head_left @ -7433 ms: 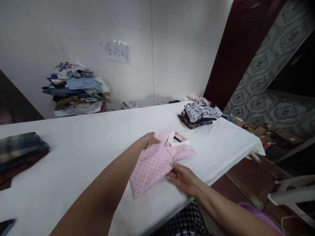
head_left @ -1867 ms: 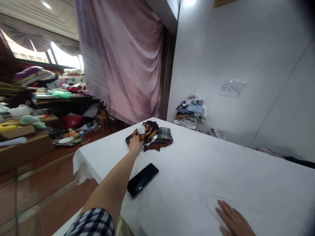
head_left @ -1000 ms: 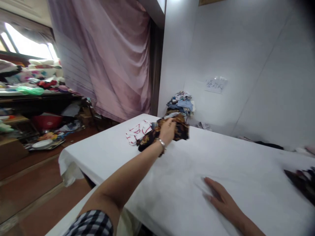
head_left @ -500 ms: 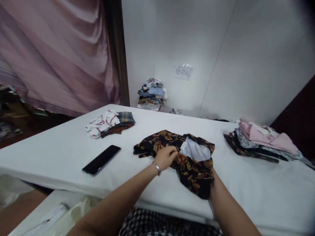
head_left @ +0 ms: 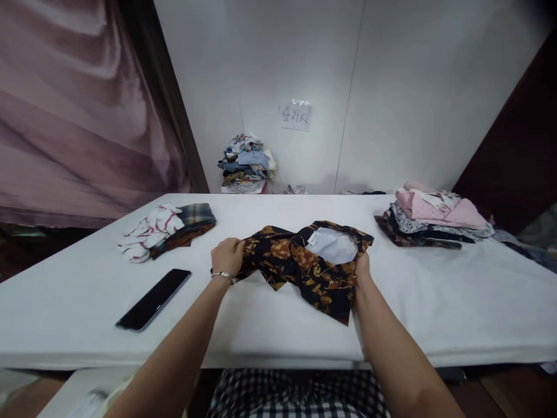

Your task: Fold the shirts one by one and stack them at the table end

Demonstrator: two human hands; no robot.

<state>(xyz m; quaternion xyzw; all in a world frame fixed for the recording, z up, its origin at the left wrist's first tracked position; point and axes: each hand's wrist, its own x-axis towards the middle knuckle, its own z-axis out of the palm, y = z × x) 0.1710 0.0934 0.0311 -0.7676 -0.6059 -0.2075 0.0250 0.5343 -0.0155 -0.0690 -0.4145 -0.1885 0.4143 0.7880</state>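
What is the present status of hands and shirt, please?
Left hand and right hand: both gripping dark floral shirt. White label showing. Phone lies apart, leftward.

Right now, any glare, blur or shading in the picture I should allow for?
Head view: patterned shirt, left hand and right hand look fairly clear, though the label is too small to read; head view: the phone screen is dark, without strong glare; head view: the top right corner falls dark, the lower left edge blurs.
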